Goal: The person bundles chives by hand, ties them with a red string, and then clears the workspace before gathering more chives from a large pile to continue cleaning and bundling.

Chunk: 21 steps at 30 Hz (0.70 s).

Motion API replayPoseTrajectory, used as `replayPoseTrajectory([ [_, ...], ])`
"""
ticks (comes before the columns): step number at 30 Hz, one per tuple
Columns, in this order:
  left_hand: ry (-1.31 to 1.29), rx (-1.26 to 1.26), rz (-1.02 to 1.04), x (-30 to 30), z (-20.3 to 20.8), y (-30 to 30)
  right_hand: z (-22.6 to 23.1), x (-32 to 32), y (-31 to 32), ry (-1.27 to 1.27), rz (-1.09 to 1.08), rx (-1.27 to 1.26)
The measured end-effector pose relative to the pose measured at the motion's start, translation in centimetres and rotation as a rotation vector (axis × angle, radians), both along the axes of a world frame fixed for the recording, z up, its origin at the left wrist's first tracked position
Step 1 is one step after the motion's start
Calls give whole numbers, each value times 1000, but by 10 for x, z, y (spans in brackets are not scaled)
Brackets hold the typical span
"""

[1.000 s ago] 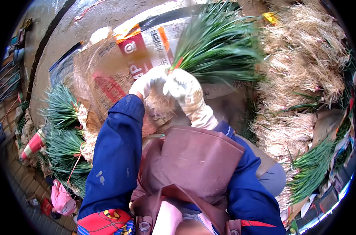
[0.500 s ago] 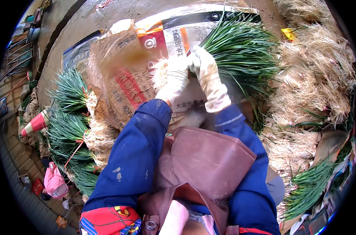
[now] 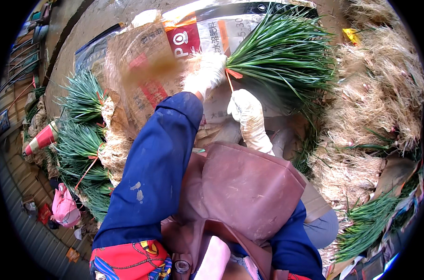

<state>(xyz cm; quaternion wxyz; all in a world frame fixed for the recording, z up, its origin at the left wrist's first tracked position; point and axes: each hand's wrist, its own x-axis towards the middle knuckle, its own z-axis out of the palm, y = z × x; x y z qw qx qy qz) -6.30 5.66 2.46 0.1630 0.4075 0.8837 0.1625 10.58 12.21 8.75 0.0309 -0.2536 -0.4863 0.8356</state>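
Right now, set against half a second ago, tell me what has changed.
The right hand has drawn back from the green onion bunch toward the apron, an orange tie stretched between them. The left hand keeps its grip around the bunch's base. The tied bunches at left lie as before.

A striped cone [image 3: 42, 138] lies near a pink bag [image 3: 65, 208] at left, a yellow scrap [image 3: 351, 36] upper right.

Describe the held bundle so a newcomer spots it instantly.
Start at the printed sacking spread ahead. Over its right end fans a green-leaved bundle, gripped in the left hand. Unlike the bundles at left, its orange tie stretches to the right hand.
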Motion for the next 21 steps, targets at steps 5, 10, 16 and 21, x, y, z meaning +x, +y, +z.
replayPoseTrajectory([
  [5,64,-224,-39,-8,-15,2,10,9,-1,22,-13,-115],
  [10,28,-204,-56,-13,-29,2,6,23,-5,-4,-76,-134],
  [16,-1,-270,-144,-12,6,12,7,28,-3,-20,-116,-152],
  [21,17,-226,-180,-10,-7,9,5,23,3,99,-320,-335],
])
